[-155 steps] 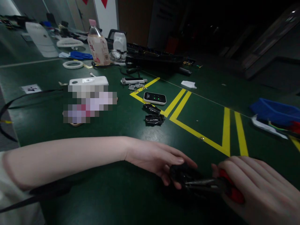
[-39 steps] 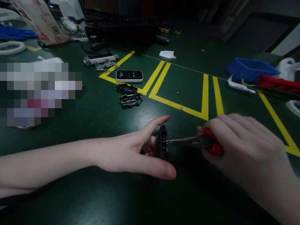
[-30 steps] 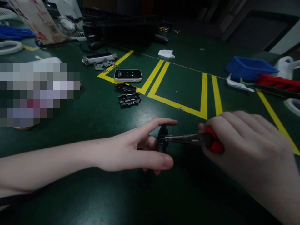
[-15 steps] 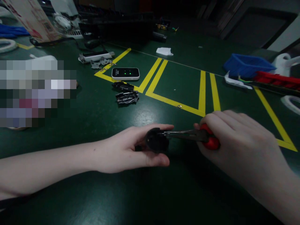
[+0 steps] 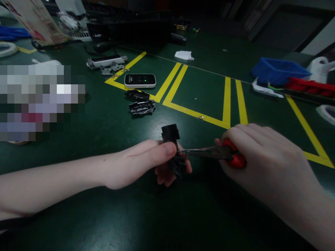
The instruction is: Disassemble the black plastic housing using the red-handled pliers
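Note:
My left hand (image 5: pixel 146 162) grips a small black plastic part (image 5: pixel 171 139) and holds it upright just above the green table (image 5: pixel 110 209). My right hand (image 5: pixel 261 164) is closed on the red handles of long-nose pliers (image 5: pixel 209 152). The pliers' metal jaws reach left and meet the black part beside my left thumb. Whether the jaws clamp something on the part is too dark to tell.
Two more black parts (image 5: pixel 141 103) lie beyond my hands, next to a small black-and-white device with green lights (image 5: pixel 140 80). Yellow tape lines (image 5: pixel 227 101) cross the table. A blue bin (image 5: pixel 277 71) and red items (image 5: pixel 311 87) sit far right. Metal brackets (image 5: pixel 107 64) lie at the back left.
My left hand has turned the black part from lying sideways to upright and wrapped its fingers around it. The pliers stay against the part; my right hand barely moved.

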Motion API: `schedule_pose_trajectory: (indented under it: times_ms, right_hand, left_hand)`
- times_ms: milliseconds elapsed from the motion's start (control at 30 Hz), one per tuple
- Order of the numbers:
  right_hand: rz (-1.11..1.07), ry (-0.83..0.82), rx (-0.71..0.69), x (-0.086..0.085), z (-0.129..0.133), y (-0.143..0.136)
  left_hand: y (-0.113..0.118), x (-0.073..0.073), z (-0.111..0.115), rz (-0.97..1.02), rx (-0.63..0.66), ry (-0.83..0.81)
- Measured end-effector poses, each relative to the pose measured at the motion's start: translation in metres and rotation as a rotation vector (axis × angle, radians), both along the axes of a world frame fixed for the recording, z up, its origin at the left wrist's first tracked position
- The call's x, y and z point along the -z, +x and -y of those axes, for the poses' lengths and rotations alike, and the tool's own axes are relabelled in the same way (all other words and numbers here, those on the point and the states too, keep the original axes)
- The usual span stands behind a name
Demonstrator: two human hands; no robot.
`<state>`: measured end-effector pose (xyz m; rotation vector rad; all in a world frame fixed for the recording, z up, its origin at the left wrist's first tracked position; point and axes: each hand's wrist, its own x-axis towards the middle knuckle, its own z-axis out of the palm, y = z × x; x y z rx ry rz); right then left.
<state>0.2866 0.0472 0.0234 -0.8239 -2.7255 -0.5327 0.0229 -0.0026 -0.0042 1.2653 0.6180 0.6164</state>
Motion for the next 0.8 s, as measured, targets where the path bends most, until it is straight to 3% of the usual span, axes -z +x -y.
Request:
schedule_pose_trajectory:
  times_ms: [433, 800]
  right_hand:
    - [-0.003, 0.009, -0.003, 0.0001, 0.0059, -0.0030]
    - [0.005, 0.083, 0.036, -0.0004, 0.0022, -0.0022]
  left_hand:
    - [-0.0029, -0.0046, 0.0018, -0.082, 0.044, 0.000]
    - [0.0002, -0.0030, -0.0001, -0.006, 0.020, -0.001]
